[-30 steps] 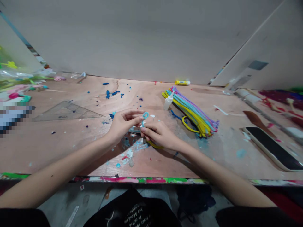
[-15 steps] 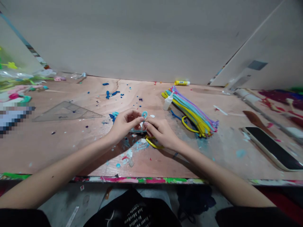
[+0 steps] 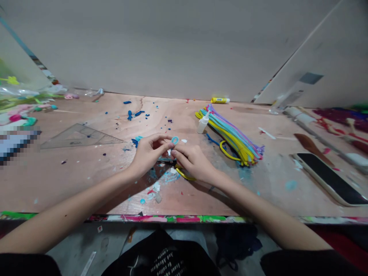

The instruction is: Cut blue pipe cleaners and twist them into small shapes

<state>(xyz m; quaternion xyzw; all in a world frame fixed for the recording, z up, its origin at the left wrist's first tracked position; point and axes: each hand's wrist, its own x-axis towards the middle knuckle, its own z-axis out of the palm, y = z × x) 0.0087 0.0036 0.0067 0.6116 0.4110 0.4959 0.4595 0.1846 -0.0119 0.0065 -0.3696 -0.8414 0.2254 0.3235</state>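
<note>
My left hand (image 3: 149, 153) and my right hand (image 3: 192, 161) meet at the middle of the wooden table (image 3: 86, 180). Both pinch a small light-blue pipe-cleaner loop (image 3: 174, 140) that sticks up between their fingertips. A yellow pipe-cleaner piece (image 3: 185, 176) lies under my right hand. Blue and white scraps (image 3: 156, 188) are scattered just in front of my hands.
A bundle of coloured pipe cleaners (image 3: 234, 138) lies to the right, with a small white glue bottle (image 3: 202, 123) at its near end. A glue stick (image 3: 220, 100) sits by the wall. A phone (image 3: 330, 178) lies at right, a clear set square (image 3: 77, 136) at left.
Both hands shifted slightly away from me with the blue loop; my right fingers moved up from the table to the loop.
</note>
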